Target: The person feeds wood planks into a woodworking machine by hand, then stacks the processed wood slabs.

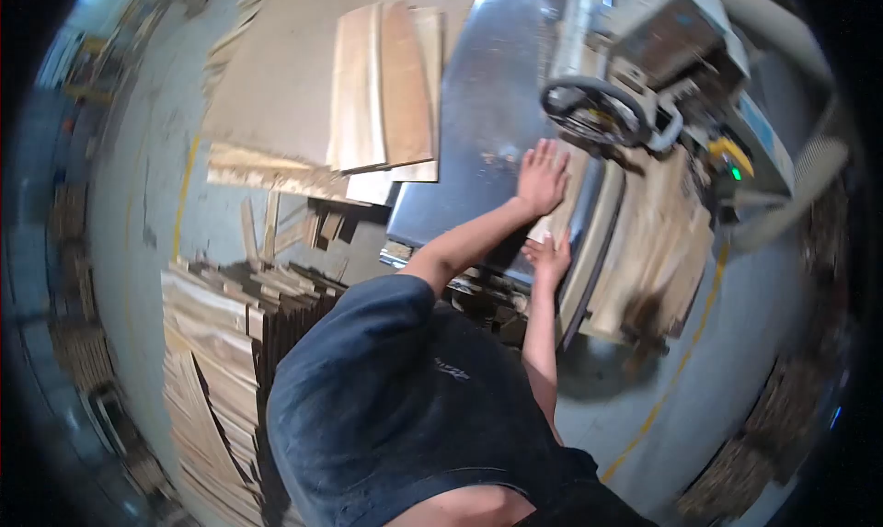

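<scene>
A narrow light wooden board (572,179) lies along the right side of a shiny metal machine table (478,113), next to a long rail. My left hand (543,179) rests flat on the board and the table beside it, fingers extended, just below a black handwheel (596,108). Nearer my body, my right hand (549,257) is at the board's near end with its fingers apart, touching it. Neither hand is wrapped round the board. Part of the board is hidden under my hands and the machine head.
Several boards (382,90) lie on a large brown sheet (276,85) at the left. Below it stands a tall stack of wood pieces (216,343). More boards (644,242) lie right of the rail. The machine head (681,40) and a hose (814,173) are at upper right.
</scene>
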A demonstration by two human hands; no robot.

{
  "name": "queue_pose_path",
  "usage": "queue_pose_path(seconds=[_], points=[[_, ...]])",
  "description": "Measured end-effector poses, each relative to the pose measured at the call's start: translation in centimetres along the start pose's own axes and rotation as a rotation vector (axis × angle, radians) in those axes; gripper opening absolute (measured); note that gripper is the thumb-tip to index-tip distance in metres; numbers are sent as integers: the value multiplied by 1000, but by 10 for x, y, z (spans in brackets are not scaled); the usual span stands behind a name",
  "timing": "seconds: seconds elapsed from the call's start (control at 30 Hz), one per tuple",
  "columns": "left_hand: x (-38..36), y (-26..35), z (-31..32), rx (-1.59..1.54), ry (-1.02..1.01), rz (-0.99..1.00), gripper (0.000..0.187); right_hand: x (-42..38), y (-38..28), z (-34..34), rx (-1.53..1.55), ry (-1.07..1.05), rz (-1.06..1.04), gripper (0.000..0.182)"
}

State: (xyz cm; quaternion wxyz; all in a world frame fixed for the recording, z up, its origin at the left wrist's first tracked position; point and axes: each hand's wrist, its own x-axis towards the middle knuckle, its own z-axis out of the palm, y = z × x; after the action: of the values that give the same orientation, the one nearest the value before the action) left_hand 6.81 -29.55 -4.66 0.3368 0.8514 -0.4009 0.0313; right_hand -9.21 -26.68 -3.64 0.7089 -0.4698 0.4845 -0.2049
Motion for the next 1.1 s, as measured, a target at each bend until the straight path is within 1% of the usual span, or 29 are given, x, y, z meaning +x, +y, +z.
queue_pose_path(seconds=[0.03,0.07,0.13,0.17,0.2,0.23,0.27,0.3,0.33,0.37,0.43,0.47,0.5,0.57,0.6,0.63,0.7,0.77,0.8,0.83,0.9,0.97,1.03,1.07,1.1], points=[[6,-3,-6,-68,16,-14,49,5,-5,3,-41,4,-16,60],[8,-14,-16,-58,32,-40,49,12,-11,6,-67,-2,-2,61],[9,-30,-49,-203,89,-62,54,20,-27,13,-105,-3,14,61],[11,-43,-74,-156,200,-83,57,22,-37,17,-121,-5,6,62],[16,-66,-100,-145,319,-70,53,25,-43,22,-133,-4,-4,62],[18,-91,-126,-33,448,-52,51,32,-46,24,-137,-5,-2,62],[14,-109,-152,-72,484,-228,50,39,-49,25,-189,-21,-29,63],[7,-138,-170,122,505,-353,58,46,-52,26,-240,-38,-57,63],[-1,-168,-187,309,507,-485,66,50,-61,28,-298,-66,-34,67],[-5,-181,-214,485,542,-611,72,58,-65,31,-299,-74,-39,67],[-24,-210,-245,305,339,-843,82,68,-69,34,-326,-65,-63,73],[-29,-220,-256,313,189,-867,81,69,-73,34,-320,-73,-44,74],[-35,-229,-266,318,184,-857,81,71,-71,36,-310,-67,-41,74],[-43,-239,-280,73,102,-819,84,72,-68,36,-49,-143,-90,70],[-51,-231,-284,-332,212,-846,78,66,-63,38,-11,-138,-107,67],[-53,-199,-307,-735,228,-893,72,60,-57,40,-33,-96,-107,64],[-80,-189,-305,-1174,344,-707,81,42,-43,36,-11,-211,-25,58],[-120,-199,-309,-915,-43,-714,94,3,-31,42,-55,-262,58,54],[-127,-176,-302,-1000,-7,-779,100,-13,-20,42,-63,-292,78,54],[-138,-153,-291,-974,-20,-803,103,-31,-8,40,-73,-322,103,53],[-164,-136,-263,-773,-273,-739,105,-66,7,34,-111,-367,105,53],[-198,-113,-236,-1002,-458,-629,100,-98,19,23,-193,-409,76,52],[-223,-74,-219,-1135,-553,-724,93,-120,43,5,-359,-483,-59,46],[-231,-49,-215,-1125,-535,-780,88,-129,56,-5,-406,-516,-111,39],[-246,-48,-194,-1315,-438,-805,83,-136,72,-17,-396,-565,-112,37]])
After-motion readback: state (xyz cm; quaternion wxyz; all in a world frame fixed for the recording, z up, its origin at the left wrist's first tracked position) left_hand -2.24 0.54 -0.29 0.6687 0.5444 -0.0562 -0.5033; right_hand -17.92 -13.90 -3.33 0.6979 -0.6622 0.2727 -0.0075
